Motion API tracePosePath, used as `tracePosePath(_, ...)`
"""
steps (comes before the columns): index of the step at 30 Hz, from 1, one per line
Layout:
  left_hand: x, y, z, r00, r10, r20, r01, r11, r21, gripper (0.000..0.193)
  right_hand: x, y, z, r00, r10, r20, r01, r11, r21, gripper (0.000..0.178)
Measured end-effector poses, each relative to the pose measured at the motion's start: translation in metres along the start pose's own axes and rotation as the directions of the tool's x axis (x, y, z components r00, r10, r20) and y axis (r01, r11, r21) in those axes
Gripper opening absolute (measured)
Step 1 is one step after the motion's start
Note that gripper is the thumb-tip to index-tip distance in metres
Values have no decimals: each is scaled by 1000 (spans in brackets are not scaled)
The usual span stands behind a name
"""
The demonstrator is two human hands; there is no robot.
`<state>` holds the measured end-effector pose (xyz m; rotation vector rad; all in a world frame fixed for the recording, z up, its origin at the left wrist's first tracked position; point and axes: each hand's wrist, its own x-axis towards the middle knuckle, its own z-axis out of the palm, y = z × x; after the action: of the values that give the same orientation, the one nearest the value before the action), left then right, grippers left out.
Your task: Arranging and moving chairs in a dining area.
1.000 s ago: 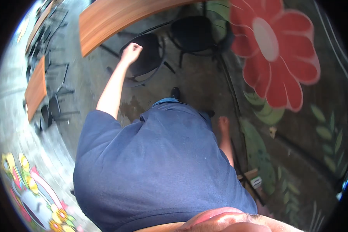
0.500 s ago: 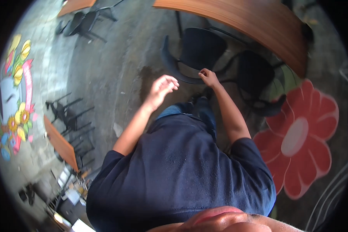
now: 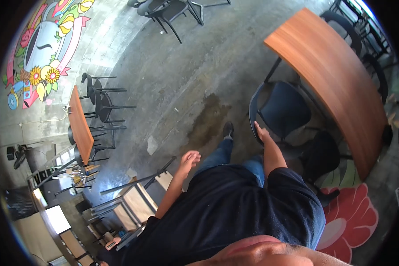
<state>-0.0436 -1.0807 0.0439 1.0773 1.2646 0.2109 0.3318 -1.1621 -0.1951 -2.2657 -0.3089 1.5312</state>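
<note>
Between six and seven o'clock, the left hand [image 3: 189, 162] hangs loosely half-curled with nothing visible in it; at three, the right hand [image 3: 262, 133] has its fingers partly extended at the backrest [image 3: 252, 108] of the dark chair [image 3: 286, 108], though whether they grip it I cannot tell. The view has swung left, so that chair has shifted from about one o'clock to between two and three, the wooden table [image 3: 332, 75] beyond it at two, which suggests the body has turned away with only the right hand at the chair.

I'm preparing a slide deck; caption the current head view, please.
Right hand at the curved backrest of a dark chair beside a wooden table, left hand loosely curled in midair.
</note>
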Motion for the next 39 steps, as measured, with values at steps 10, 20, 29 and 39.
tracePosePath(10,145,-135,-185,806,-303,-509,463,858,222,38,19,-111,-51,897,-88,434,-170,837,521,64)
tracePosePath(20,314,152,-14,986,129,110,-22,743,-669,106,-255,-127,-69,850,-526,25,223,402,888,49)
tracePosePath(29,341,200,118,946,234,226,27,635,-772,34,-240,44,-33,755,306,-580,353,557,752,54)
tracePosePath(39,180,118,119,713,563,418,-647,758,83,13,-304,-279,0,123,-955,-269,894,225,-387,51)
